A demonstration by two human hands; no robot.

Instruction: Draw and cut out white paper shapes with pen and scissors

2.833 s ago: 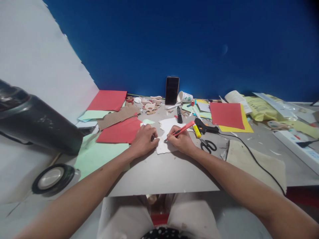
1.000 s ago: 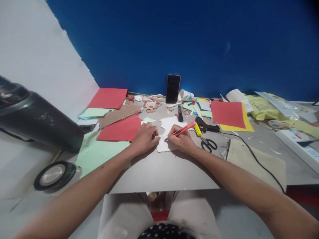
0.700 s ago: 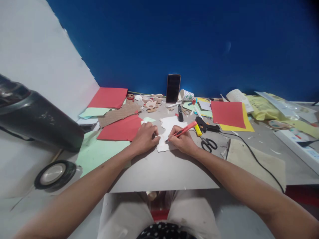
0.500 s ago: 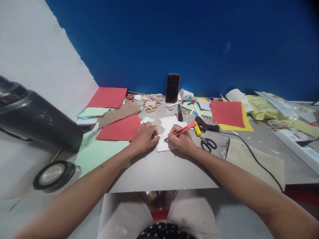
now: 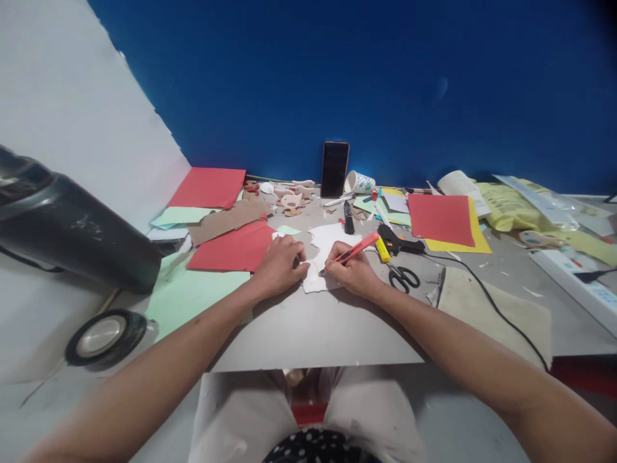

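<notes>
My right hand [image 5: 351,268] is closed around a slim red utility knife [image 5: 359,247] with a dark slot, held tilted like a pen. Its dark tip meets a white sheet of paper [image 5: 330,238] with uneven, cut edges. At the sheet's left edge rests my left hand [image 5: 282,263], its fingers curled and its thumb pressing the paper down. Black-handled scissors [image 5: 403,279] and a yellow highlighter-like piece [image 5: 382,249] lie just right of my right hand. Beyond the sheet is a black marker [image 5: 348,218].
A phone [image 5: 335,168] leans on the blue wall. Bird-shaped cutouts [image 5: 290,202] lie behind, red paper [image 5: 231,247] and corrugated cardboard [image 5: 226,220] to the left. A black glue gun [image 5: 398,242] trails its cable rightward. A dark flask [image 5: 77,225] stands at far left.
The knife's tip and my right hand have shifted very slightly on the sheet. My left hand stays in place, and the view has tilted a little.
</notes>
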